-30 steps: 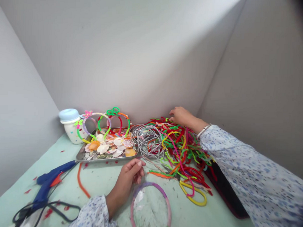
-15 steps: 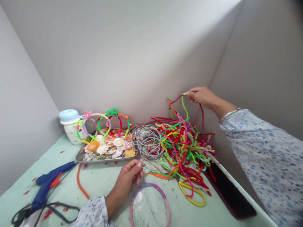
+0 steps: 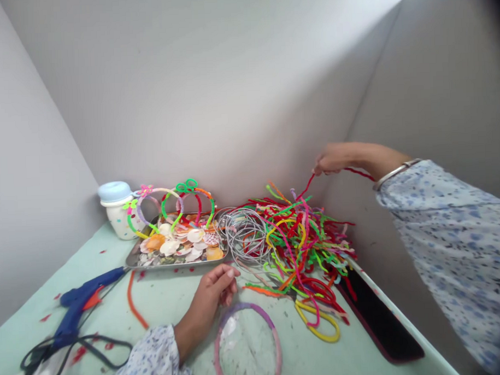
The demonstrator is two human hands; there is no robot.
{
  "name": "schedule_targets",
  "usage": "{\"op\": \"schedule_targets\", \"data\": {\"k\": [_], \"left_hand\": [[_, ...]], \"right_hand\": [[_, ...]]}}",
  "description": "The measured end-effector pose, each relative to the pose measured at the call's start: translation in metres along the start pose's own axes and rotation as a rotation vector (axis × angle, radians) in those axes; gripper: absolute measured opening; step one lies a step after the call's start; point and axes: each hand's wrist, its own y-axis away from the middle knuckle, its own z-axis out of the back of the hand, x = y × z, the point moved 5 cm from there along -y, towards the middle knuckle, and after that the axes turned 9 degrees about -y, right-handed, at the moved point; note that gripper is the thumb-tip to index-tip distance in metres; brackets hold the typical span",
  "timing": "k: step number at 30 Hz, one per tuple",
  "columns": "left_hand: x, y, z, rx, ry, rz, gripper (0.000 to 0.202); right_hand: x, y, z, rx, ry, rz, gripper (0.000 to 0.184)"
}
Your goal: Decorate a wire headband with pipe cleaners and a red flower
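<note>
My right hand (image 3: 333,160) is raised above a tangled heap of coloured pipe cleaners (image 3: 301,240) and pinches a red pipe cleaner (image 3: 307,186) that trails down into the heap. My left hand (image 3: 212,292) rests on the pale green table with curled fingers touching the top of a purple and pink wrapped headband (image 3: 247,341) lying flat in front of me. Bare silver headbands (image 3: 245,234) are stacked beside the heap.
A metal tray (image 3: 131,260) holds seashells, with decorated headbands (image 3: 172,204) standing behind it and a white jar (image 3: 117,208) to the left. A blue glue gun (image 3: 79,303) with black cord lies at left. A dark phone (image 3: 381,319) lies at right. Grey walls enclose the table.
My right hand rose from the heap with a few pipe cleaners; now only a red one hangs from it, the rest have dropped back. My left hand has stayed put.
</note>
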Motion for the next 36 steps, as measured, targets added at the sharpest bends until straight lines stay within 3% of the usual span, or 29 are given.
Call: {"op": "schedule_targets", "data": {"k": [3,5,8,13,15,18,22,26,28,33,36], "left_hand": [[0.001,0.0,0.0,0.0,0.0,0.009,0.026],[0.001,0.0,0.0,0.001,0.001,0.012,0.026],[-0.002,0.001,-0.001,0.008,0.021,-0.004,0.027],[-0.01,0.003,-0.003,0.085,0.176,0.012,0.04],[-0.011,0.005,-0.006,0.156,0.254,0.073,0.047],[-0.011,0.009,-0.01,0.23,0.252,0.131,0.05],[-0.01,0.011,-0.013,0.262,0.11,0.093,0.028],[-0.01,0.007,-0.009,0.2,0.108,0.056,0.024],[-0.012,0.006,-0.006,0.175,0.13,0.033,0.023],[-0.013,0.005,-0.004,0.175,0.147,0.032,0.02],[-0.012,0.005,-0.003,0.176,0.16,0.03,0.02]], "right_hand": [[0.007,0.003,0.0,0.071,0.094,-0.031,0.029],[0.019,0.011,0.003,0.021,0.123,-0.005,0.03],[0.04,0.043,-0.018,0.297,-0.088,-0.063,0.028],[0.071,0.141,-0.079,0.803,-0.271,-0.119,0.034],[0.074,0.176,-0.101,0.929,-0.309,-0.053,0.031],[0.064,0.211,-0.128,1.051,-0.349,-0.064,0.028],[0.051,0.226,-0.142,1.047,-0.381,-0.071,0.029],[0.031,0.223,-0.142,0.967,-0.351,-0.051,0.039],[0.011,0.215,-0.14,0.855,-0.268,-0.054,0.039],[-0.046,0.182,-0.138,0.754,-0.214,-0.153,0.035],[-0.067,0.157,-0.139,0.665,-0.203,-0.196,0.03]]}}
